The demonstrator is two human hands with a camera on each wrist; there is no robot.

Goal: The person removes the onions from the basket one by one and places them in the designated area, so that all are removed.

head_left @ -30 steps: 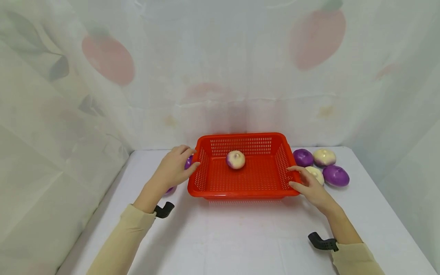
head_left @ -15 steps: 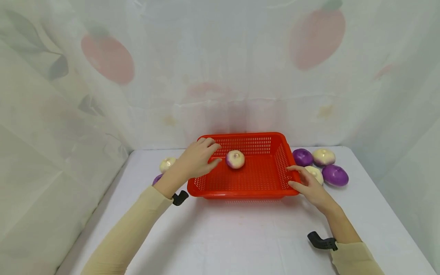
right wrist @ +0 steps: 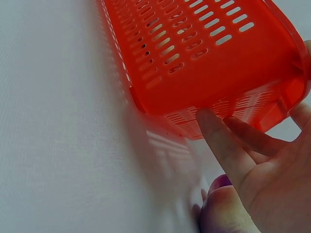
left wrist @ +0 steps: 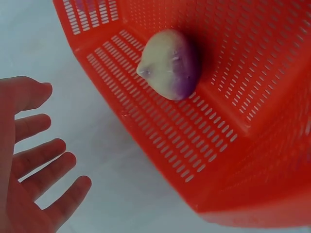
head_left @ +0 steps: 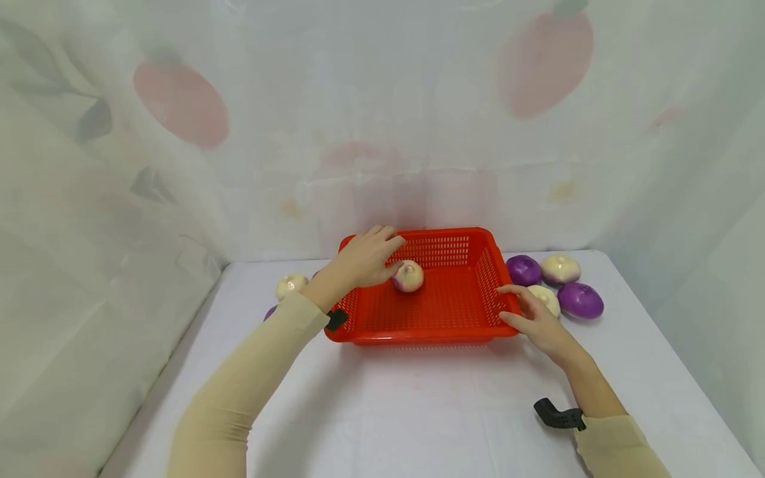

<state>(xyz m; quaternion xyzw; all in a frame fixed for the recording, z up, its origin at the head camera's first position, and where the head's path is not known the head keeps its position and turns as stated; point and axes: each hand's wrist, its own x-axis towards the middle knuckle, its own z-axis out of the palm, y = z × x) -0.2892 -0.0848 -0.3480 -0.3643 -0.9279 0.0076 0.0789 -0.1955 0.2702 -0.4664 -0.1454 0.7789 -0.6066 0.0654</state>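
A red plastic basket with slotted walls stands at the back middle of the table. Inside it, left of centre, lies a cream-and-purple turnip, its pointed tip visible in the left wrist view. My left hand reaches over the basket's left side, close to the turnip in the head view. The left wrist view has its fingers spread and apart from both basket and turnip. My right hand holds the basket's right rim near the front corner, some fingers lying against the outer wall.
Right of the basket sit several turnips: purple ones and cream ones. Left of it are a cream turnip and a purple one partly hidden by my left arm. A white curtain hangs behind the table.
My left hand has moved right, from beside the basket's left rim to over its inside near the turnip. My right hand stays at the right rim; the basket has not moved visibly.
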